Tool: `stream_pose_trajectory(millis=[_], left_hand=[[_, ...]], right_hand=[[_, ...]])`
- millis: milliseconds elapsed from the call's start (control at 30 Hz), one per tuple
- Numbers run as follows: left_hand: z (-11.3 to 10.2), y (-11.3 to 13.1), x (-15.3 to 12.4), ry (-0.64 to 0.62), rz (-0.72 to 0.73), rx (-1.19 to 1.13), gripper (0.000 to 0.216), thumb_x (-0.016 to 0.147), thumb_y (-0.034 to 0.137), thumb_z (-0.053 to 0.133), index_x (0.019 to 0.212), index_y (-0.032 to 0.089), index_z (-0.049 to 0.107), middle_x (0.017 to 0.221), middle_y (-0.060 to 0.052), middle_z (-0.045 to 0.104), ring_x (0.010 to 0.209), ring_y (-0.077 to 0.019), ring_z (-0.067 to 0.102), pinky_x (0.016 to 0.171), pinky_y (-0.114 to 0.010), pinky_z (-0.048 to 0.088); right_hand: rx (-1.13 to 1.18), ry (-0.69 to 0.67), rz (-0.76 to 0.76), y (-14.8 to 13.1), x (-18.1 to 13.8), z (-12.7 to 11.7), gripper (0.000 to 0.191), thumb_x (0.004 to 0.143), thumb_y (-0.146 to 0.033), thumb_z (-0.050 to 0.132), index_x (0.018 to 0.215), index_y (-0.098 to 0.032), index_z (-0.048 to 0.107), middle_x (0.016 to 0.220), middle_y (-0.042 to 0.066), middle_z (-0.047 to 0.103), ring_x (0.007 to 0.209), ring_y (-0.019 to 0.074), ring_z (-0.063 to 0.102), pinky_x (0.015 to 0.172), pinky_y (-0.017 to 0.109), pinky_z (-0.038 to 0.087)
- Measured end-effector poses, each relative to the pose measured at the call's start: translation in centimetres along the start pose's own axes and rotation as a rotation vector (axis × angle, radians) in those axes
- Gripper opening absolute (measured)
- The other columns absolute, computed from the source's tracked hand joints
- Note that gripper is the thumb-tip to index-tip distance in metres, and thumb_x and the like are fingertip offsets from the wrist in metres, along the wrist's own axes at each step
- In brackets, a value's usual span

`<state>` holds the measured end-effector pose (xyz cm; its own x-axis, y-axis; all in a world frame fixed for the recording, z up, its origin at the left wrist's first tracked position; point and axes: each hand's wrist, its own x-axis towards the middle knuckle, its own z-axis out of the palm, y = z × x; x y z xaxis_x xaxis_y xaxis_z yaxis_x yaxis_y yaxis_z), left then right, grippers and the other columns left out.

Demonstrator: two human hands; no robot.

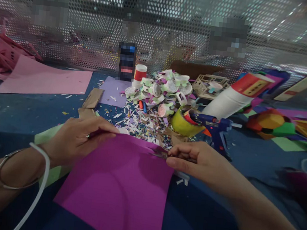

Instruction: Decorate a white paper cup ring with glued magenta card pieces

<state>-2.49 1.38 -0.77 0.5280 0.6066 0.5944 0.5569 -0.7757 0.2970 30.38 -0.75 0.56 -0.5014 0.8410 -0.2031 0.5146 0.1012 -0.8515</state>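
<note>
A large magenta paper sheet [120, 184] lies in front of me on the dark blue table [27, 112]. My left hand [75, 139] pinches the sheet's far left corner, fingers closed on the paper edge; a metal bangle and a white cord cross that wrist. My right hand [196, 161] is closed on the sheet's far right corner, where the edge looks torn or crumpled. Both hands hold the far edge slightly raised off the table.
A pile of paper scraps [138, 122] and small white-green cut pieces [164, 90] lies beyond the sheet. A blue glue gun [215, 127], yellow tape roll [184, 123], white tube [235, 96], pink paper [47, 80], coloured paper shapes [275, 124] and a perforated screen [163, 24] surround it.
</note>
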Motion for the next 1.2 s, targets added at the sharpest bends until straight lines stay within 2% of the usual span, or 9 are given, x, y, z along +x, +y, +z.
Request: stream_pose_trajectory(millis=[133, 400, 633, 1000, 1200], left_hand=[[0.0, 0.4, 0.0, -0.034, 0.024, -0.026, 0.013, 0.091, 0.018, 0.065, 0.100, 0.028, 0.069, 0.081, 0.003, 0.078, 0.063, -0.0110, 0.071, 0.054, -0.018, 0.050], [1.1, 0.7, 0.2, -0.040, -0.039, -0.220, 0.012, 0.091, 0.015, 0.066, 0.098, 0.023, 0.069, 0.081, 0.002, 0.074, 0.065, -0.0097, 0.069, 0.057, -0.017, 0.052], [0.9, 1.5, 0.4, -0.180, -0.374, -0.335, 0.013, 0.094, 0.028, 0.061, 0.098, 0.023, 0.072, 0.090, -0.003, 0.074, 0.076, -0.0157, 0.069, 0.070, -0.025, 0.054], [1.8, 1.2, 0.3, -0.137, -0.374, -0.411, 0.013, 0.094, 0.027, 0.061, 0.098, 0.019, 0.070, 0.088, -0.004, 0.072, 0.073, -0.0125, 0.066, 0.064, -0.022, 0.053], [1.8, 1.6, 0.2, -0.133, -0.383, -0.383, 0.009, 0.095, 0.025, 0.061, 0.097, 0.020, 0.069, 0.086, 0.000, 0.071, 0.075, -0.0097, 0.066, 0.067, -0.018, 0.052]], right_hand=[[0.003, -0.015, 0.021, 0.1, 0.2, 0.3, 0.032, 0.088, -0.052, 0.066, 0.078, -0.023, 0.069, 0.063, -0.004, 0.053, 0.055, 0.0102, 0.044, 0.049, 0.024, 0.031], [-0.019, -0.015, 0.001, -0.4, 0.5, 1.1, 0.037, 0.091, -0.056, 0.061, 0.077, -0.021, 0.063, 0.061, -0.005, 0.044, 0.056, 0.0107, 0.040, 0.051, 0.024, 0.029], [-0.001, -0.053, 0.038, -0.8, 0.5, 1.5, 0.035, 0.093, -0.052, 0.062, 0.080, -0.020, 0.060, 0.066, -0.005, 0.044, 0.060, 0.0096, 0.040, 0.054, 0.024, 0.030], [-0.007, -0.032, 0.009, -0.5, 0.8, 1.8, 0.033, 0.093, -0.050, 0.063, 0.078, -0.020, 0.060, 0.064, -0.006, 0.043, 0.057, 0.0094, 0.037, 0.052, 0.025, 0.026], [-0.037, -0.025, -0.002, -0.4, 0.9, 1.8, 0.033, 0.093, -0.050, 0.062, 0.078, -0.021, 0.060, 0.064, -0.005, 0.044, 0.058, 0.0098, 0.039, 0.052, 0.025, 0.026]])
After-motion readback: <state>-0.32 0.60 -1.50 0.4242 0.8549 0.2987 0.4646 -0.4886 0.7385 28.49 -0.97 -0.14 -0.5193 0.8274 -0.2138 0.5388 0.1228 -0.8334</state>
